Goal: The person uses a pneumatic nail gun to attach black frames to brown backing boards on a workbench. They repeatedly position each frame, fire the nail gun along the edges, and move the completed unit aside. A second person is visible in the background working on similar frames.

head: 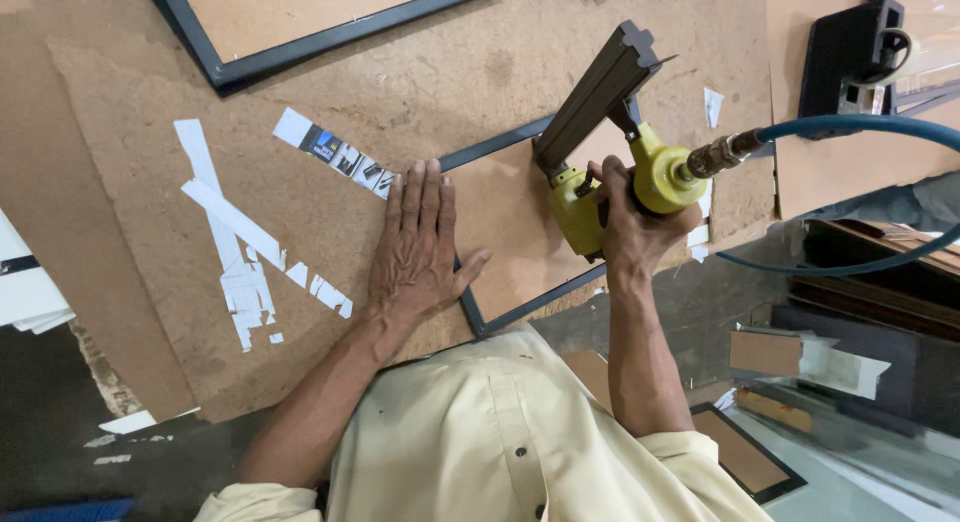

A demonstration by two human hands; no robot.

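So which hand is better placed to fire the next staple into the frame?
The right hand: it already grips the yellow staple gun, whose nose sits on the frame's backing board. The left hand lies flat and open beside the dark frame, steadying it.

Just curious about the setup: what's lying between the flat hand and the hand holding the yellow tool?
In the head view, between the left hand and right hand lies the brown backing board inside the dark frame; nothing else rests there.
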